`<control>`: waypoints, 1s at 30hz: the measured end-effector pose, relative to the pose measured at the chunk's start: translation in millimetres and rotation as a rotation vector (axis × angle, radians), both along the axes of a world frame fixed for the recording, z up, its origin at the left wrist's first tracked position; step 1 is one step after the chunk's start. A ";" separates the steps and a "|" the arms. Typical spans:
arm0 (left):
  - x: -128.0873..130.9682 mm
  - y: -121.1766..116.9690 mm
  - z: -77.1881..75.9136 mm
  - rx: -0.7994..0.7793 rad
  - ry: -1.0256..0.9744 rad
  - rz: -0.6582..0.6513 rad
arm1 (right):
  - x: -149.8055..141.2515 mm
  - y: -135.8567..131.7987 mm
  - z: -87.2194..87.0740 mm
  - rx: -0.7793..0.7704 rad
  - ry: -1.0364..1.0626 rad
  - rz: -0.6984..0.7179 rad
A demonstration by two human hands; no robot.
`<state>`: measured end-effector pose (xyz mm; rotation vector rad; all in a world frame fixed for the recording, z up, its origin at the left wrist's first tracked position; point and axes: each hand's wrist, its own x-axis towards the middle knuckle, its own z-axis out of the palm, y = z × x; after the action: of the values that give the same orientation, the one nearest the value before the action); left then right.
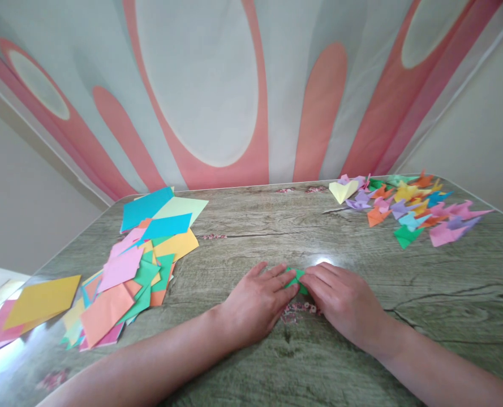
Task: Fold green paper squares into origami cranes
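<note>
Two bare hands are resting near the middle of a wood-grain tabletop [251, 246], working over a small piece of green paper [301, 283]. The paper is lying flat between the hands and is showing as a small patch. The left hand [257, 298] is spreading low, its fingers slightly apart and two fingertips covering the paper's left side. The right hand [342, 302] is touching the paper's right side, its fingers lying close together; whether they are pinching it cannot be told, as the thumb is hidden.

The tabletop's far edge is running along a grey and pink patterned backdrop [200, 85], with rounded corners at left and right. Bare wood grain is stretching from the hands to that edge, and between the two groups of paper. Printed pink flowers [291, 311] are showing just below the green paper.

To the left, overlapping loose sheets [119, 271] in pink, orange, green, yellow and blue are spreading across the surface. A mustard sheet [43, 299] is lying farther left, overlapping a dark pink one [0, 329]. At the far right, many small folded figures [405, 193] in mixed colours are clustering near the far edge, with a pale yellow heart-shaped piece [343, 191] sitting at their left end.
</note>
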<state>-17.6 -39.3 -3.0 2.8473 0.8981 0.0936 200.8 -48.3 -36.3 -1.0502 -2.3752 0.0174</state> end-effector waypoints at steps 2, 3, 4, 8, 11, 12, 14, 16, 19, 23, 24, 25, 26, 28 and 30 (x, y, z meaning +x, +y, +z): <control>0.1 0.0 0.2 -0.002 0.004 -0.003 | 1.7 0.4 0.2 -0.022 0.058 0.002; 0.1 0.0 0.3 -0.005 0.006 -0.003 | 2.8 0.5 0.1 -0.034 0.084 0.002; 0.1 0.0 0.4 -0.007 0.007 -0.003 | 4.0 0.6 -0.1 -0.044 0.105 0.001; -0.8 1.2 0.8 -0.016 -0.001 -0.001 | 7.9 0.8 -0.7 -0.062 0.139 0.005; -3.1 4.8 1.9 -0.013 -0.017 -0.018 | 10.1 1.1 -0.1 -0.064 0.114 0.030; -4.0 6.4 2.4 -0.008 -0.025 -0.029 | 10.8 1.1 0.3 -0.070 0.095 0.037; -5.2 9.7 3.8 0.012 -0.039 -0.054 | 11.5 1.2 1.3 -0.085 0.064 0.036; -5.3 12.0 5.4 0.038 -0.045 -0.081 | 11.3 1.2 2.2 -0.100 0.054 0.027; -3.5 12.4 7.6 0.063 -0.040 -0.125 | 9.2 1.7 2.8 -0.110 0.084 0.023; -2.6 11.1 7.7 0.060 -0.042 -0.156 | 5.9 3.3 1.6 -0.125 0.164 -0.001; -3.2 11.3 7.3 0.055 -0.044 -0.155 | 5.1 3.6 1.1 -0.124 0.177 -0.007; -4.0 11.7 6.7 0.050 -0.048 -0.154 | 4.4 3.7 0.7 -0.120 0.182 -0.011; -4.9 12.2 6.2 0.047 -0.051 -0.151 | 3.5 3.6 0.5 -0.115 0.182 -0.015; -6.6 13.4 5.6 0.037 -0.051 -0.147 | 1.3 2.7 0.8 -0.104 0.172 -0.027; -7.3 14.1 5.6 0.029 -0.045 -0.139 | -1.3 1.2 1.8 -0.090 0.158 -0.039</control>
<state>-24.9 -25.2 2.6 2.9120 0.6940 0.1543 199.5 -47.1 -34.5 -1.0953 -2.2287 0.1874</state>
